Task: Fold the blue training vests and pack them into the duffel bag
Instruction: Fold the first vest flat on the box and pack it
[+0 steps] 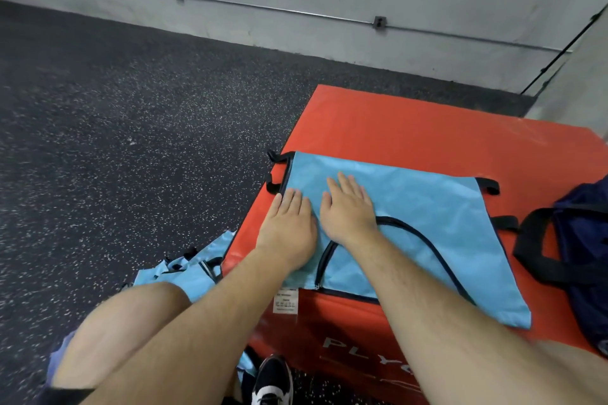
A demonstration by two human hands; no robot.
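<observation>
Smooth red vinyl box (394, 128), padded, square-edged. Flat on its top: thin light-blue vest (421, 207), dark-piped, one corner draped over the front. On the vest, left hand (289, 220) and right hand (348, 207), palms down, fingers straight, gripping nothing. At the box's right edge, slumped navy duffel bag (582, 240), black straps. Left of the box, crumpled blue vests (184, 273).

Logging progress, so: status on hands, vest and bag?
Left hand and right hand flat on blue vest, atop red box. Duffel bag at right. Nothing blocking.
</observation>
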